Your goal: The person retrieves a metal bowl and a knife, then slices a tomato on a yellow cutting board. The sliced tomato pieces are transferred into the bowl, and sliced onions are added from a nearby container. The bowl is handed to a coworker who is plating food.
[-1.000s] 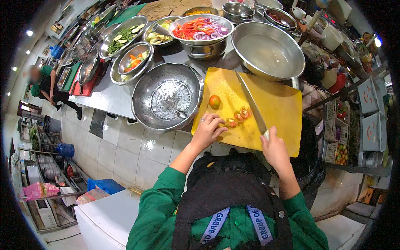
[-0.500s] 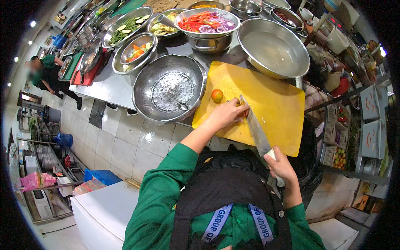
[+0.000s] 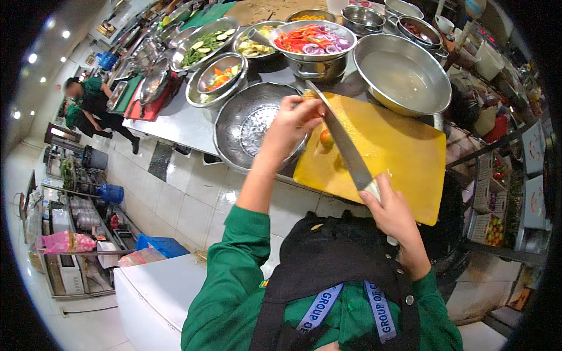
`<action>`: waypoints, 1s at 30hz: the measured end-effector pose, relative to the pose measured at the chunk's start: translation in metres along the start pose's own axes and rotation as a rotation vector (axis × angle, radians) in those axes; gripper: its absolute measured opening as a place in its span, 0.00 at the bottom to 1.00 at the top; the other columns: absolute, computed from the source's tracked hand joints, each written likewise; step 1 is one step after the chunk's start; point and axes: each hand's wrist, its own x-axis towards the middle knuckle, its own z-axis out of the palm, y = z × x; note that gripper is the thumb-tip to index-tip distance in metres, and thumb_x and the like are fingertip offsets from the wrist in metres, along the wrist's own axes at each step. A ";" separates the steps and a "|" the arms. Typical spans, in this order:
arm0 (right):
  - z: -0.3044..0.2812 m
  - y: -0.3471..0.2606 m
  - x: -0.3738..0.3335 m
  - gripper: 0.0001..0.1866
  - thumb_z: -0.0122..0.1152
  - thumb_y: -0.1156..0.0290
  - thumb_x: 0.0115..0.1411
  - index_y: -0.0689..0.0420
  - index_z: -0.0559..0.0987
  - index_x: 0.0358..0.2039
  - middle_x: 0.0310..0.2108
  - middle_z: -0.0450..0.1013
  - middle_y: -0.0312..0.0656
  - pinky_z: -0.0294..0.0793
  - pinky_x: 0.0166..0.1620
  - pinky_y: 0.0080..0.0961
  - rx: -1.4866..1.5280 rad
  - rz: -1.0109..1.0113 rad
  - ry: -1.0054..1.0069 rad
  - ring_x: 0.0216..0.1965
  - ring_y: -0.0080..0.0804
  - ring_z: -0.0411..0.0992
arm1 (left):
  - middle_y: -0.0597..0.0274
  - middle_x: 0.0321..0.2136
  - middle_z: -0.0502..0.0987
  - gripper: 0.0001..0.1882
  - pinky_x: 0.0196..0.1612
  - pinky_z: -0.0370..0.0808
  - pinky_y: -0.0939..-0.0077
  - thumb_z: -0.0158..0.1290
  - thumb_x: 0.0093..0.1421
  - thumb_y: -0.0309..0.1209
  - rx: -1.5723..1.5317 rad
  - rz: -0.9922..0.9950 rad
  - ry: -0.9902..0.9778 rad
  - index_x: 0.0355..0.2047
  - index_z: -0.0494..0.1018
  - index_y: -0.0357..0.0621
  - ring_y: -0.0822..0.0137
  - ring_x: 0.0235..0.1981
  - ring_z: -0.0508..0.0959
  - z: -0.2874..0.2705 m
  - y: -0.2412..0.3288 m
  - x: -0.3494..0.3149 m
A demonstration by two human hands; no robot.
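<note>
My right hand [image 3: 391,209] is wrapped round the white handle of a large kitchen knife [image 3: 350,151], whose long blade slants up and left over the yellow cutting board [image 3: 410,152]. My left hand [image 3: 294,121] has its fingers bent together beside the blade, near the tip; whatever they pinch is too hidden to name. It is raised between the board's left edge and a big dented metal bowl [image 3: 235,124], partly covering the bowl. A red-orange tomato [image 3: 326,138] rests on the board, just left of the blade.
Beyond the board stand a wide basin of cloudy water [image 3: 404,76] and a colander of sliced red peppers and onions [image 3: 313,41]. Bowls of cut vegetables [image 3: 218,79] line the steel table. A person [image 3: 88,105] stands far left. A white chest [image 3: 158,292] is at lower left.
My left hand has lifted off the board and moved up and left towards the bowl. The knife has swung up with my right hand. The whole view has shifted slightly.
</note>
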 end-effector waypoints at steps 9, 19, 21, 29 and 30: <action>-0.002 0.062 -0.027 0.16 0.50 0.61 0.62 0.58 0.63 0.44 0.15 0.64 0.40 0.58 0.10 0.25 0.290 0.491 -0.012 0.07 0.26 0.60 | 0.52 0.43 0.73 0.18 0.49 0.70 0.63 0.51 0.51 0.26 0.236 0.078 -0.033 0.45 0.71 0.43 0.53 0.47 0.72 0.010 -0.009 -0.046; 0.009 0.109 -0.060 0.26 0.53 0.58 0.60 0.61 0.62 0.52 0.32 0.68 0.52 0.67 0.31 0.38 0.186 0.464 -0.154 0.26 0.42 0.65 | 0.51 0.36 0.67 0.11 0.38 0.70 0.59 0.54 0.49 0.29 0.024 -0.074 -0.371 0.33 0.69 0.41 0.49 0.40 0.71 0.151 0.003 -0.054; -0.007 0.119 -0.074 0.25 0.54 0.58 0.60 0.59 0.62 0.52 0.27 0.68 0.47 0.67 0.25 0.34 0.314 0.628 -0.068 0.21 0.40 0.64 | 0.52 0.35 0.67 0.11 0.37 0.70 0.59 0.55 0.49 0.29 -0.050 0.009 -0.233 0.32 0.69 0.41 0.49 0.37 0.71 0.156 0.002 -0.060; -0.024 0.086 -0.082 0.30 0.47 0.48 0.61 0.58 0.62 0.55 0.42 0.70 0.64 0.68 0.45 0.42 -0.292 0.645 0.081 0.44 0.59 0.69 | 0.51 0.32 0.68 0.10 0.39 0.69 0.60 0.57 0.48 0.28 -0.195 0.027 -0.026 0.29 0.69 0.40 0.49 0.38 0.70 0.155 0.022 -0.077; -0.022 0.074 -0.074 0.32 0.46 0.47 0.61 0.60 0.62 0.55 0.44 0.69 0.65 0.68 0.45 0.42 -0.269 0.441 -0.037 0.45 0.59 0.69 | 0.51 0.32 0.68 0.09 0.40 0.69 0.61 0.57 0.48 0.27 -0.174 0.060 0.002 0.29 0.69 0.40 0.50 0.38 0.70 0.155 0.021 -0.076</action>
